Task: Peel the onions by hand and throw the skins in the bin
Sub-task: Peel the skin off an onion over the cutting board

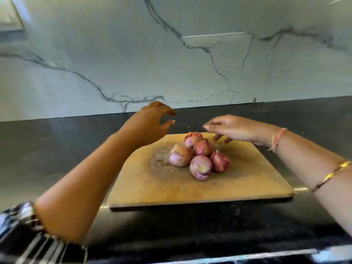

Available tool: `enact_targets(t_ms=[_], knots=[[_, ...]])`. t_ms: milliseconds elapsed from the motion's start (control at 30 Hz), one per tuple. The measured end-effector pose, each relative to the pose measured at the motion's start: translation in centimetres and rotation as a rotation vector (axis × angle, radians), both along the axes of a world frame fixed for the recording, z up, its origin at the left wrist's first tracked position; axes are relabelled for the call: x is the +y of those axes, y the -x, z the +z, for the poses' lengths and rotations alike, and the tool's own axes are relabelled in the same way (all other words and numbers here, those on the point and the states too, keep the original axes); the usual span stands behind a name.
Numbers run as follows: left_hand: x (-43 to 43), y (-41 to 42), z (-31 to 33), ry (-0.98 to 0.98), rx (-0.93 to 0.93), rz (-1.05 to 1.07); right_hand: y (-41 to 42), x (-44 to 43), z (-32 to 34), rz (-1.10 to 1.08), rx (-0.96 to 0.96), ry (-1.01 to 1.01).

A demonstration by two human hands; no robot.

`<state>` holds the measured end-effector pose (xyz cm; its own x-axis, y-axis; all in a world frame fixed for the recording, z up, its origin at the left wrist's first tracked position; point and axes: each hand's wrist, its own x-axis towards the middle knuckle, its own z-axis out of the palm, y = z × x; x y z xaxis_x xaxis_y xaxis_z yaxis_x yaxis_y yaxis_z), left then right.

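Several red onions [200,159] lie in a cluster on a wooden cutting board [171,187]; some show pale peeled patches, others still carry papery skin. My left hand [150,121] hovers above the board's far left corner, its fingers loosely curled and holding nothing. From the right, my right hand [232,128] reaches over the far edge of the board just behind the rearmost onion [192,139], fingers extended and pointing down, empty. Small skin flakes [163,163] lie on the board left of the onions. No bin is in view.
The board lies on a dark stone counter [57,149] that runs back to a white marble-patterned wall [171,54]. The counter's front edge [247,256] is at the bottom of the view.
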<state>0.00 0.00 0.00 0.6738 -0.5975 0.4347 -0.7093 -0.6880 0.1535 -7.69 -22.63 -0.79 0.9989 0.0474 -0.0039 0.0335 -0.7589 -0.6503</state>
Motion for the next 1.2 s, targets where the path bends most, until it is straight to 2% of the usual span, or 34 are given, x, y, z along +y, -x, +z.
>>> enact_targets(t_ms=[267, 433, 533, 633, 733, 833, 1033, 1100, 1200], knots=[[-2.6, 0.3, -1.5, 0.25, 0.239, 0.083, -0.8, 1.8, -0.3, -0.022, -0.007, -0.02], [-2.9, 0.2, -2.7, 0.437, 0.518, -0.063, -2.7, 2.0, -1.0, 0.05, 0.053, -0.002], [-1.9, 0.0, -2.6, 0.457, 0.485, -0.073, -3.4, 1.9, -1.8, 0.113, 0.033, -0.024], [-1.6, -0.3, -2.3, 0.66, 0.566, -0.096, -3.8, 2.1, -1.7, 0.144, 0.028, -0.002], [-2.4, -0.3, -2.6, 0.568, 0.53, -0.089, -4.2, 2.7, -1.9, 0.147, 0.011, 0.027], [-3.1, -0.3, -2.8, 0.467, 0.555, -0.102, -4.3, 2.8, -2.4, 0.121, -0.015, -0.042], [-3.4, -0.9, -2.6, 0.538, 0.803, -0.169, -4.4, 2.3, -2.8, 0.084, -0.066, -0.334], [-3.4, -0.9, -2.8, 0.593, 0.801, -0.185, -4.5, 2.6, -3.1, 0.095, -0.1, -0.382], [-3.4, -0.7, -3.3, 0.593, 0.681, -0.152, -4.4, 3.2, -3.4, 0.099, -0.17, -0.335]])
